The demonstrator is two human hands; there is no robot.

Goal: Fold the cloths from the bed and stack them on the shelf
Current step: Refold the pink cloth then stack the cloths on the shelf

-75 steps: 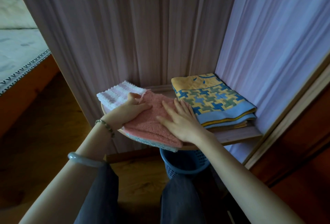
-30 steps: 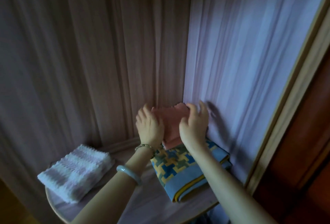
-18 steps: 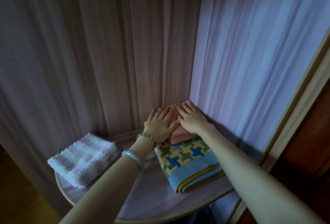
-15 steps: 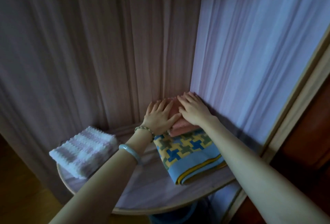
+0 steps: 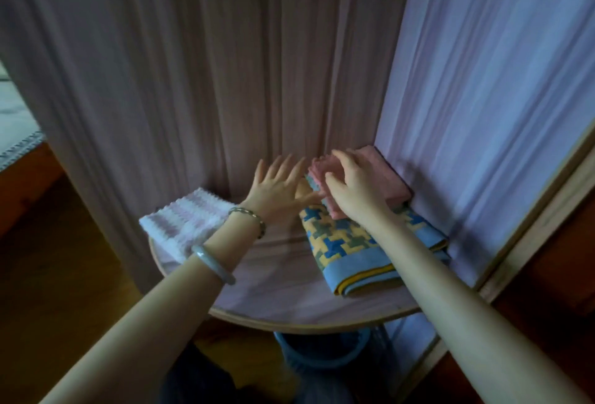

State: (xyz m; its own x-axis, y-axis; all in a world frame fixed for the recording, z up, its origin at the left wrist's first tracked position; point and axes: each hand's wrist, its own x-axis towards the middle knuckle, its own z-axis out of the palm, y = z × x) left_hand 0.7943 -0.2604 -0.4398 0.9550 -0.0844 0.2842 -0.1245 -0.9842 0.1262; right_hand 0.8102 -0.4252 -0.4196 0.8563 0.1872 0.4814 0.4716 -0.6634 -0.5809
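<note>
Head view: left hand (image 5: 277, 192) is held spread and relaxed, gripping nothing. Just to its right, the pink cloth (image 5: 386, 175) is stacked on the patterned cloth (image 5: 347, 242) on the shelf (image 5: 273, 291), under the curled right hand (image 5: 357, 194); whether it is gripped cannot be told.

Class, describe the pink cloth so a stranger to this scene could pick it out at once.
Start at the rounded shelf in the corner. On its right lies a folded blue-and-yellow patterned cloth; the pink cloth sits on top, towards the back. It alone is plain pink; the left cloth is white-striped.
</note>
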